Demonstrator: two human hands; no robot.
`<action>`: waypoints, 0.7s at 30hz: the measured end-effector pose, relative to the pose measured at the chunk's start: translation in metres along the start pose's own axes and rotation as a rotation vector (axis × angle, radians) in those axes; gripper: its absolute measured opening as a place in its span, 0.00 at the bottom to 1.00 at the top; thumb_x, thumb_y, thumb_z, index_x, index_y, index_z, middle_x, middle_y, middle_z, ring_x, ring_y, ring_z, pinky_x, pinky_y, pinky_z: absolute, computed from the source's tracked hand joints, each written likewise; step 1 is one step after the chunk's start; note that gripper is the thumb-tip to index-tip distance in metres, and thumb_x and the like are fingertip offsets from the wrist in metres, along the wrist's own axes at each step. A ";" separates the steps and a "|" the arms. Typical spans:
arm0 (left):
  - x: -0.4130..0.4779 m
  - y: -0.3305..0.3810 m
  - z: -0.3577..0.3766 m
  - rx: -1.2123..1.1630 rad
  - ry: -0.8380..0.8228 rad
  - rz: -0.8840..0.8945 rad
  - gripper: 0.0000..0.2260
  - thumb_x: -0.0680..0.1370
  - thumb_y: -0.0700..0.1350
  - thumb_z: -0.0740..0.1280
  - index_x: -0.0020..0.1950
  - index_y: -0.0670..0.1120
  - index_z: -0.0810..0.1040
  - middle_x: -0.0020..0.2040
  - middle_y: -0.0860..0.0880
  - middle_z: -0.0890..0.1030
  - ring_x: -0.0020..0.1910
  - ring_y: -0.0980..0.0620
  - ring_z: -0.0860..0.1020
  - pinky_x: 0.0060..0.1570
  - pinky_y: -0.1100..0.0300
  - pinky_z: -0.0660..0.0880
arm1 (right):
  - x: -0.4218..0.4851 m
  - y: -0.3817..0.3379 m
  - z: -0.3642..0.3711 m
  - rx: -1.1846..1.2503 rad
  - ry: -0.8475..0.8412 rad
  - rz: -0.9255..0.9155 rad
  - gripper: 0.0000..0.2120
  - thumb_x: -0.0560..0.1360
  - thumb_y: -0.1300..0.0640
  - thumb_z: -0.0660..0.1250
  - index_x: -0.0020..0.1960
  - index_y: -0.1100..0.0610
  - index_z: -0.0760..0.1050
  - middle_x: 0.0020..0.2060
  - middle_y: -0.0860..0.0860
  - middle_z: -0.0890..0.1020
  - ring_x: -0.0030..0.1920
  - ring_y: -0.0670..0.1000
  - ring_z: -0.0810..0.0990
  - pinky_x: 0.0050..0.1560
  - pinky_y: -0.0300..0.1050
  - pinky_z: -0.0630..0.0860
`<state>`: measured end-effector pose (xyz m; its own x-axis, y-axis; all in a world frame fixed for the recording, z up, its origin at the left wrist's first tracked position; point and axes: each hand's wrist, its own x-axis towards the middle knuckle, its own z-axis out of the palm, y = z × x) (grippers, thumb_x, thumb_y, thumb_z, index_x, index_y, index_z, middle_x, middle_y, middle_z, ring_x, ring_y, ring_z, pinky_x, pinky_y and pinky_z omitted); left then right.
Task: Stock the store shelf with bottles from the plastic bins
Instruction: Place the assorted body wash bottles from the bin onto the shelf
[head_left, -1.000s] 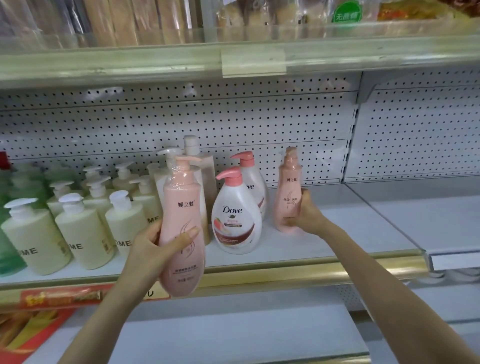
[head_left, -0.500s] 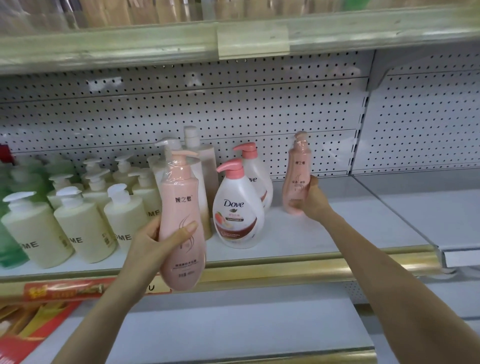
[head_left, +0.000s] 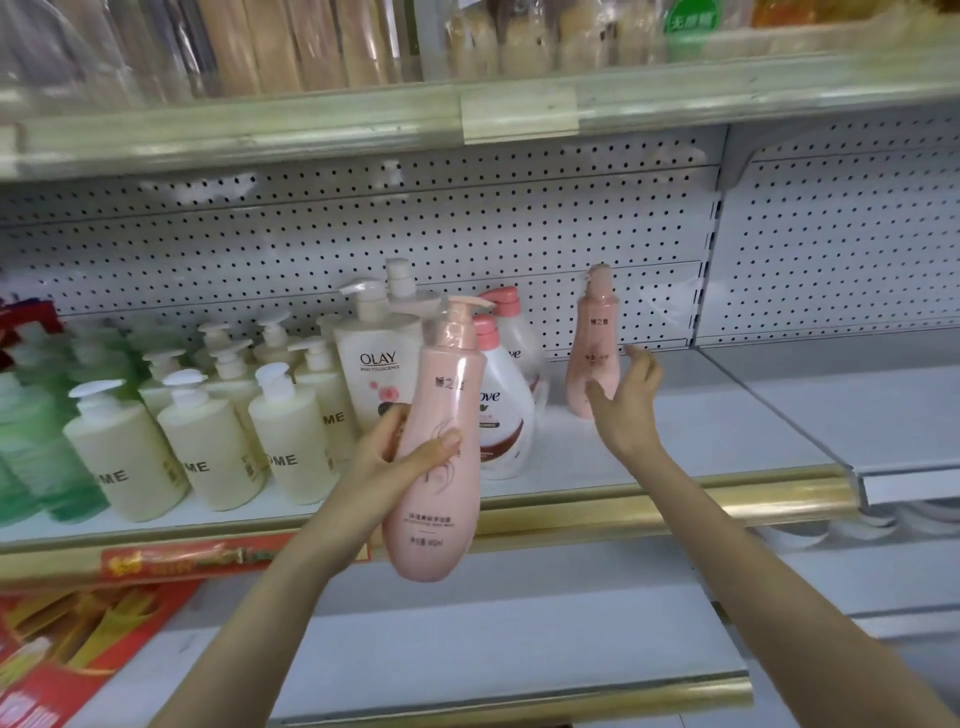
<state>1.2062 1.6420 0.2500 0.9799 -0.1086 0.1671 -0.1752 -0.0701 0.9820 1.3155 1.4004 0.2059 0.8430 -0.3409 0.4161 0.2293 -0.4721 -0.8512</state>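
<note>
My left hand (head_left: 410, 457) grips a tall pink pump bottle (head_left: 439, 467), held upright in front of the shelf's gold front edge (head_left: 675, 499). A second pink pump bottle (head_left: 595, 343) stands upright at the back of the shelf, near the pegboard. My right hand (head_left: 626, 405) hovers just in front of that bottle with fingers spread, holding nothing. Two white Dove bottles (head_left: 506, 415) with pink pumps stand between the two pink bottles.
An Olay bottle (head_left: 376, 374) and several cream pump bottles (head_left: 208, 441) fill the shelf's left part, with green bottles (head_left: 31, 447) at the far left. The white shelf (head_left: 779, 415) runs on to the right. Another shelf (head_left: 519, 639) lies below, a packed one above.
My right hand pushed the second pink bottle back toward the pegboard, then let go of it and opened. My left hand has kept its bottle in nearly the same place.
</note>
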 end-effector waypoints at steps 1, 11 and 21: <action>0.000 0.001 0.002 0.006 -0.019 0.005 0.19 0.66 0.51 0.75 0.53 0.47 0.76 0.41 0.53 0.84 0.40 0.56 0.82 0.37 0.67 0.76 | -0.010 -0.014 -0.004 0.065 -0.044 -0.022 0.20 0.79 0.61 0.61 0.69 0.63 0.63 0.67 0.59 0.63 0.67 0.53 0.64 0.57 0.33 0.61; -0.009 0.016 0.026 0.100 -0.179 0.076 0.16 0.65 0.53 0.72 0.48 0.47 0.79 0.37 0.55 0.82 0.37 0.59 0.80 0.36 0.69 0.73 | -0.085 -0.098 -0.028 0.536 -0.492 0.004 0.23 0.69 0.44 0.71 0.59 0.52 0.72 0.51 0.48 0.82 0.54 0.45 0.80 0.52 0.37 0.76; -0.013 0.005 0.025 0.108 -0.208 0.108 0.10 0.69 0.50 0.72 0.48 0.49 0.79 0.38 0.56 0.83 0.40 0.60 0.80 0.40 0.69 0.73 | -0.097 -0.103 -0.029 0.613 -0.356 0.057 0.28 0.63 0.52 0.74 0.61 0.56 0.71 0.53 0.53 0.82 0.52 0.50 0.81 0.53 0.43 0.78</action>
<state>1.1902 1.6180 0.2506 0.9164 -0.3219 0.2378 -0.2977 -0.1513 0.9426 1.1958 1.4581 0.2628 0.9456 -0.0155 0.3251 0.3246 0.1166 -0.9386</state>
